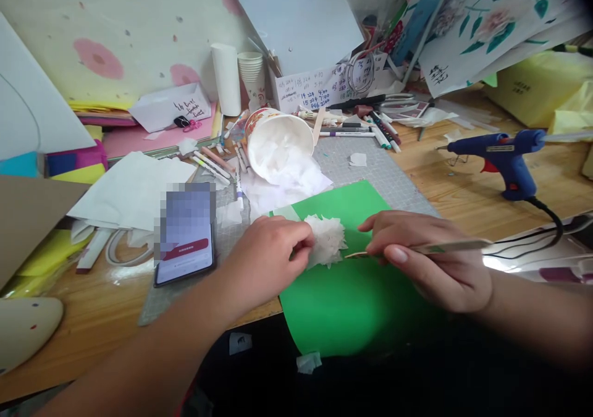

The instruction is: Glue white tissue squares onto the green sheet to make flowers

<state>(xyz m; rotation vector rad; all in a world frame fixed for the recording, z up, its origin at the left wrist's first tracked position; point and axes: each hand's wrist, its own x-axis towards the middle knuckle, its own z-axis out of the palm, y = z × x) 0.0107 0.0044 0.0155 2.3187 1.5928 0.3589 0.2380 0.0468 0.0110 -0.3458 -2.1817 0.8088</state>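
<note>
My left hand (273, 247) pinches a fluffy white tissue-paper flower (328, 240) and holds it on a green sheet of paper (345, 296) that overhangs the table's front edge. My right hand (428, 259) is closed around a thin flat stick (445, 246), its tip pointing left and touching the flower's right side. Both hands rest over the green sheet.
A smartphone (185, 235) lies left of my left hand. A tipped paper cup (280, 142) spilling white tissue sits behind the green sheet on a grey cutting mat (393, 182). A blue glue gun (504, 154) stands at right. Pens, paper stacks and stacked cups crowd the back.
</note>
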